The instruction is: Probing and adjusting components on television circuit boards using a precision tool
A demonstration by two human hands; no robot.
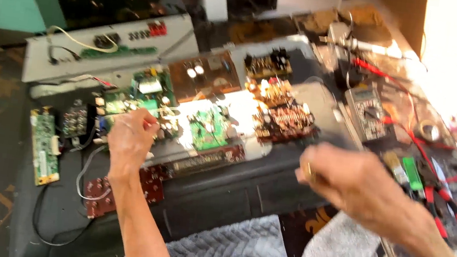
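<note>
My left hand (131,137) pinches at the green circuit board (145,98) in the opened grey chassis (269,174), boards all exposed, while my blurred right hand (358,185) hovers loosely curled, grip unclear.

Green circuit board (208,127), red-handled pliers (451,211), grey cloth (236,254)

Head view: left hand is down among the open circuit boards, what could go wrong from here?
The left hand rests on bare circuit boards; it might bend parts. Loose wires by that wrist could snag. The right hand is blurred near the red test leads, which it could drag.
</note>
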